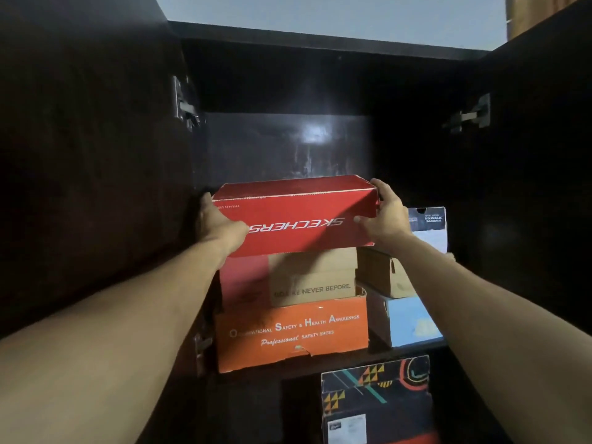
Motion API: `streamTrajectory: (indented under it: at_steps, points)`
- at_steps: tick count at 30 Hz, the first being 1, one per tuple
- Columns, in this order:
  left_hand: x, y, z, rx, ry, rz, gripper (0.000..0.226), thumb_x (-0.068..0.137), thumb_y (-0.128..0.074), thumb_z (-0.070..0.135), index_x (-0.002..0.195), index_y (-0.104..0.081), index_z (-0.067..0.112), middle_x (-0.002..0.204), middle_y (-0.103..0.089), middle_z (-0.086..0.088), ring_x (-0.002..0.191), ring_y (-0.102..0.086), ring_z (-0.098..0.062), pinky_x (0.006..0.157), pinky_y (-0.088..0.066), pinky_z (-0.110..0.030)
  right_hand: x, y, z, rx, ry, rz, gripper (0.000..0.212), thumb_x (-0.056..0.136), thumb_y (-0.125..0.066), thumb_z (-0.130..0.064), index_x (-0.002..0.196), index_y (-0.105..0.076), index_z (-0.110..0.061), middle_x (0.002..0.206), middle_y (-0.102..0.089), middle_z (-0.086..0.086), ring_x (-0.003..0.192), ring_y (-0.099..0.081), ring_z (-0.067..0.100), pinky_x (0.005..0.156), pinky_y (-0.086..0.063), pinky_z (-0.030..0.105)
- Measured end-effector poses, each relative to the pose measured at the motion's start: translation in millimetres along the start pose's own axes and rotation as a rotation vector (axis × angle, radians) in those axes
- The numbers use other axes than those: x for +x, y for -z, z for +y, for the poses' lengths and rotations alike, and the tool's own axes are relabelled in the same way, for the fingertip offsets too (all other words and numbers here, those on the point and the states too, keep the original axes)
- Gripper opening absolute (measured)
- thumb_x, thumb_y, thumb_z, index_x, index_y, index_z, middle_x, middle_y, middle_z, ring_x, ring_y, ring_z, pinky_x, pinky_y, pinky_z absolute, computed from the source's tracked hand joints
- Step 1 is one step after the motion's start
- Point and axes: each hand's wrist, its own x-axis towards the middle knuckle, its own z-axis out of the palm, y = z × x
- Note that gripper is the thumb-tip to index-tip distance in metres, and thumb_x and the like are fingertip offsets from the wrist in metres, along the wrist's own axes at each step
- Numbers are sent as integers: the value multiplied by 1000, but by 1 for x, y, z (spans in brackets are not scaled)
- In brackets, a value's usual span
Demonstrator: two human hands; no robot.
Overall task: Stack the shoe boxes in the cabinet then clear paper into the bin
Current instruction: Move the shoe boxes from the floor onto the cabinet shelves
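While both hands, left hand (217, 224) and right hand (386, 216), grip its short ends, the red box (294, 216) lies crosswise between them, seemingly resting on the brown box (312, 277).

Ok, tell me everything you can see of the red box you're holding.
The red box is cardboard, closed, with white SKECHERS lettering upside down on its front face. It lies roughly level, long side facing the camera, atop a brown box in the left stack of the cabinet. The left hand grips its left end, the right hand its right end, thumbs on the front face.
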Motion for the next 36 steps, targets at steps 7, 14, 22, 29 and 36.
streamTrajectory:
  at_steps: [7, 14, 22, 29, 36]
  points:
    - [18, -5, -13, 70, -65, -13, 86, 77, -72, 1, 148, -28, 19, 130, -51, 0, 124, -49, -21, 89, -36, -22, 34, -38, 20, 5, -32, -23, 82, 78, -77, -9, 147, -36, -30, 132, -58, 8, 124, -51, 25, 106, -37, 30]
    - [24, -4, -28, 264, -147, -93, 106, 73, -77, 8, 154, -10, 23, 152, -35, 0, 137, -38, -20, 105, -32, -23, 43, -53, 31, -31, -37, -51, 83, 82, -74, -11, 150, -30, -31, 135, -54, 14, 126, -49, 28, 105, -36, 32]
    - [9, -16, -22, 661, -261, -146, 110, 74, -78, 20, 154, -3, 17, 157, 26, -12, 148, 10, -32, 120, -12, -42, 26, -46, 22, -134, -51, -69, 87, 85, -71, -14, 153, -19, -28, 134, -55, 16, 122, -54, 34, 104, -45, 48]
    - [-43, -46, 4, 685, -481, -209, 69, 73, -69, 21, 136, -42, 12, 149, -35, -12, 141, -24, -32, 116, -18, -51, -13, 18, 7, -375, 28, -156, 58, 80, -76, -26, 132, -55, -11, 120, -66, 8, 108, -62, 26, 91, -51, 38]
    - [-130, -83, 24, 499, -406, -933, 32, 71, -79, 29, 96, -67, 13, 103, -69, -7, 81, -60, -21, 67, -48, -29, -89, 118, 7, -606, -219, -376, 38, 81, -78, -26, 114, -66, -11, 89, -69, 7, 68, -68, 18, 55, -58, 27]
